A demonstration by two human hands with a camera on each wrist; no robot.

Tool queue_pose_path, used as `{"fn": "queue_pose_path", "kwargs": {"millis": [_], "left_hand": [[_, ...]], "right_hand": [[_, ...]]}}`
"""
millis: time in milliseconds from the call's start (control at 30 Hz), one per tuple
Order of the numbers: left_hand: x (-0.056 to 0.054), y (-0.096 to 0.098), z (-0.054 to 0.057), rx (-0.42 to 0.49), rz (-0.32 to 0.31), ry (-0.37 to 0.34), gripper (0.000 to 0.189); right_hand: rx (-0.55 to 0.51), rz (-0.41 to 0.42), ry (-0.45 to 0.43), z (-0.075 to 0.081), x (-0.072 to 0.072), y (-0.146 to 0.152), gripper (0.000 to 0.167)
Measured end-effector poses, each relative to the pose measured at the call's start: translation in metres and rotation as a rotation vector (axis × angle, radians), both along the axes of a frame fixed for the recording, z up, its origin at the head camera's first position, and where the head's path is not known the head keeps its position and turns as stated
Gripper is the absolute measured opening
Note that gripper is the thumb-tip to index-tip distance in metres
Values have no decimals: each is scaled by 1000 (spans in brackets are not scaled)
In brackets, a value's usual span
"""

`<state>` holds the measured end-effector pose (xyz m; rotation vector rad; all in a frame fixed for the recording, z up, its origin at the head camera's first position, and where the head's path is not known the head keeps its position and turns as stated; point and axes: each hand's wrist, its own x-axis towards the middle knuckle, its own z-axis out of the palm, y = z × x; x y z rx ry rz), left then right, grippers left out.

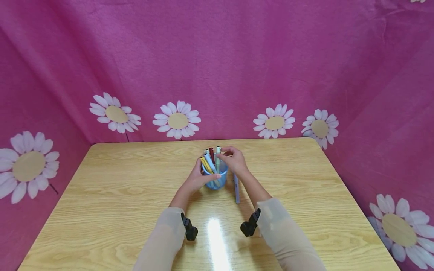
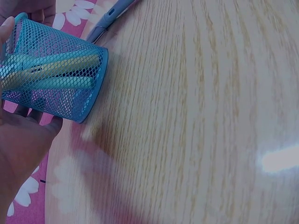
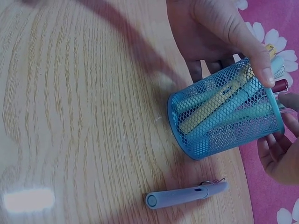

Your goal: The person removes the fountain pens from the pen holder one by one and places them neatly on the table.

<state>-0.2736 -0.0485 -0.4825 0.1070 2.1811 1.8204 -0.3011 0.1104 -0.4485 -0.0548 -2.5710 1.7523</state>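
Note:
A blue mesh pen cup point(image 1: 222, 182) stands on the table with several pens in it. My left hand point(image 1: 196, 181) grips the cup from its left side, thumb along the near rim and fingers behind. At the cup's mouth, my right hand point(image 1: 234, 161) pinches the upper part of a pale green pen point(image 1: 218, 150), whose lower end is inside the cup. Beside it are a dark red pen point(image 1: 211, 152), a light blue pen point(image 1: 208, 160) and a yellow pen point(image 3: 205, 114). To the cup's right a lavender pen point(image 3: 177, 197) with a wire clip lies on the table.
The wooden table point(image 1: 118, 195) has light glare near its front middle. Behind and at both sides hangs a pink cloth point(image 1: 223, 67) with white daisies, close to the table's back edge. Small black cameras point(image 1: 190, 229) sit on both wrists.

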Motion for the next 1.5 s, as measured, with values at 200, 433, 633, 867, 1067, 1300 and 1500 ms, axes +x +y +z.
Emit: {"fn": "queue_pose_path", "kwargs": {"millis": [200, 433, 633, 867, 1067, 1300, 1500], "left_hand": [[1, 0, 0, -9, -9, 5, 90], [1, -1, -1, 11, -10, 5, 88], [-1, 0, -2, 40, -12, -2, 87], [-1, -1, -2, 33, -8, 7, 89], [0, -1, -1, 27, -18, 18, 90], [2, 0, 2, 6, -19, 31, 91], [0, -1, 0, 34, -22, -12, 90]], "right_hand": [[26, 9, 0, 1, 0, -1, 32], [61, 13, 8, 0, -2, -2, 31], [64, 21, -4, -2, -4, -2, 30], [65, 30, -6, -1, -3, -1, 30], [59, 31, 1, -2, -2, -1, 30], [43, 10, -11, -1, 1, 2, 31], [9, 0, -17, -1, 3, 4, 32]]}}
